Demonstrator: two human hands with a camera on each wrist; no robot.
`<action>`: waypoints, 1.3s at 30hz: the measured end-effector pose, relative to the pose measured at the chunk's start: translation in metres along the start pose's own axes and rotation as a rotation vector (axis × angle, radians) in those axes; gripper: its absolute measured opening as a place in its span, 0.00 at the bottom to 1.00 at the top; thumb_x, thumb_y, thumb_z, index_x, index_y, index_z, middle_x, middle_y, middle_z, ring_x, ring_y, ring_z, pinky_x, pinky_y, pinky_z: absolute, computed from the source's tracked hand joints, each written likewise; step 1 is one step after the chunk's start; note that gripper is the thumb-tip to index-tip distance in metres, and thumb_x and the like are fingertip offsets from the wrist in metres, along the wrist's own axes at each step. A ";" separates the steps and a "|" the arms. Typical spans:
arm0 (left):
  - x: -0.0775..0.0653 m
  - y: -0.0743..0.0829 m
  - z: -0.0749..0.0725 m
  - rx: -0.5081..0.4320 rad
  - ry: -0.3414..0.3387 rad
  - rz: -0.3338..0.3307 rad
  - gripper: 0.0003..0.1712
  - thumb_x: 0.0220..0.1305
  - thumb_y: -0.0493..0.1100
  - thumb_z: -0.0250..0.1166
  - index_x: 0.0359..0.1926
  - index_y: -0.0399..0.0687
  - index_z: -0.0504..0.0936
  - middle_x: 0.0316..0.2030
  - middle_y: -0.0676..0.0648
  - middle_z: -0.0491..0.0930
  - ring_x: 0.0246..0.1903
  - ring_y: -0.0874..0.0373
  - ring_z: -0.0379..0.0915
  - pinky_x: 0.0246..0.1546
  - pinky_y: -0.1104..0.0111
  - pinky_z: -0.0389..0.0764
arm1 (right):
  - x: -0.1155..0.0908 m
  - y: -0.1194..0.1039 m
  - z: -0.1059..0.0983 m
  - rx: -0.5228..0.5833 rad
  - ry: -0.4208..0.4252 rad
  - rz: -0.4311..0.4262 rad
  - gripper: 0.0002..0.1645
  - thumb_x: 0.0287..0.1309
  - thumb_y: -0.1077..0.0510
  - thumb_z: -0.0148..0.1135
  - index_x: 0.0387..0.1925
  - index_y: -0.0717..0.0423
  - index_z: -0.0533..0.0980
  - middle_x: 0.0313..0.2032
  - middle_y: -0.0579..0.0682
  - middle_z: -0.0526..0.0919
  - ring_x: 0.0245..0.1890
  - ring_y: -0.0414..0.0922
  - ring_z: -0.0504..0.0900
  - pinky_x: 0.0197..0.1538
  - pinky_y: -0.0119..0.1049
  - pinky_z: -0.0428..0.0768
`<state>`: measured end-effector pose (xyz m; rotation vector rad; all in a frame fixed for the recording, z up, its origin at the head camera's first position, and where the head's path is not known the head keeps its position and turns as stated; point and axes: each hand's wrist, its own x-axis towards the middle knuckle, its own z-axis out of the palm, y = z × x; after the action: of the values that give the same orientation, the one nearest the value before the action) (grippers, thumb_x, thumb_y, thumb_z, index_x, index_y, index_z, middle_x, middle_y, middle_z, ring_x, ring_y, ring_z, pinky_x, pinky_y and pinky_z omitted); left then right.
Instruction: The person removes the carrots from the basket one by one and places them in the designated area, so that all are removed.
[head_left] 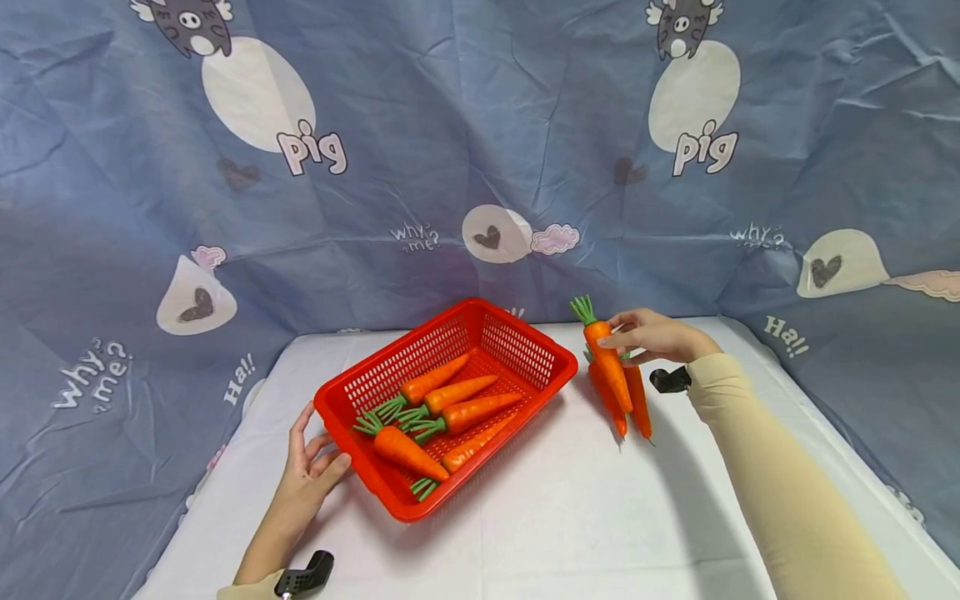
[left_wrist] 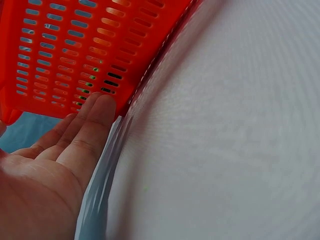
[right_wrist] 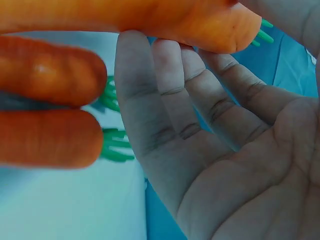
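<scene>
My right hand (head_left: 651,335) pinches an orange carrot (head_left: 609,365) near its thick, leafy end, thumb on one side and fingertips on the other. That carrot (right_wrist: 190,22) is above two more carrots (right_wrist: 45,137), which lie on the white table with their tips toward me. My left hand (head_left: 303,471) is at the near-left end of a red plastic basket (head_left: 450,323). Its fingers (left_wrist: 85,135) lie nearly straight against the slotted outer wall (left_wrist: 75,55), and the thumb is by the rim. Several carrots (head_left: 405,452) with green tops lie inside the basket.
A white cloth (head_left: 570,517) covers the table. Behind and beside it hangs a blue-grey printed curtain (head_left: 420,167). The basket sits at an angle, left of the loose carrots. Dark wrist straps (head_left: 670,381) show on both arms.
</scene>
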<state>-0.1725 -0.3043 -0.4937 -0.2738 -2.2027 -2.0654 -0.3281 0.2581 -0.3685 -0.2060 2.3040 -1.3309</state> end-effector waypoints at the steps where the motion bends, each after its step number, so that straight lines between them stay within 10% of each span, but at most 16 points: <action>1: 0.000 0.000 0.000 -0.005 0.001 0.002 0.57 0.73 0.29 0.64 0.87 0.61 0.37 0.56 0.57 0.79 0.51 0.68 0.86 0.50 0.73 0.88 | -0.001 0.002 -0.002 -0.001 0.001 0.001 0.38 0.75 0.51 0.64 0.72 0.69 0.60 0.42 0.47 0.77 0.44 0.45 0.77 0.59 0.48 0.87; 39: 0.002 -0.001 0.000 -0.007 -0.014 -0.029 0.58 0.75 0.31 0.63 0.87 0.65 0.35 0.60 0.55 0.77 0.54 0.71 0.84 0.51 0.75 0.87 | -0.035 0.086 -0.035 0.128 0.038 0.188 0.25 0.78 0.47 0.60 0.58 0.63 0.67 0.40 0.43 0.80 0.44 0.40 0.82 0.61 0.42 0.87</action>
<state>-0.1745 -0.3044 -0.4940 -0.2593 -2.2214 -2.0923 -0.3055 0.3428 -0.4159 0.0757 2.1975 -1.3888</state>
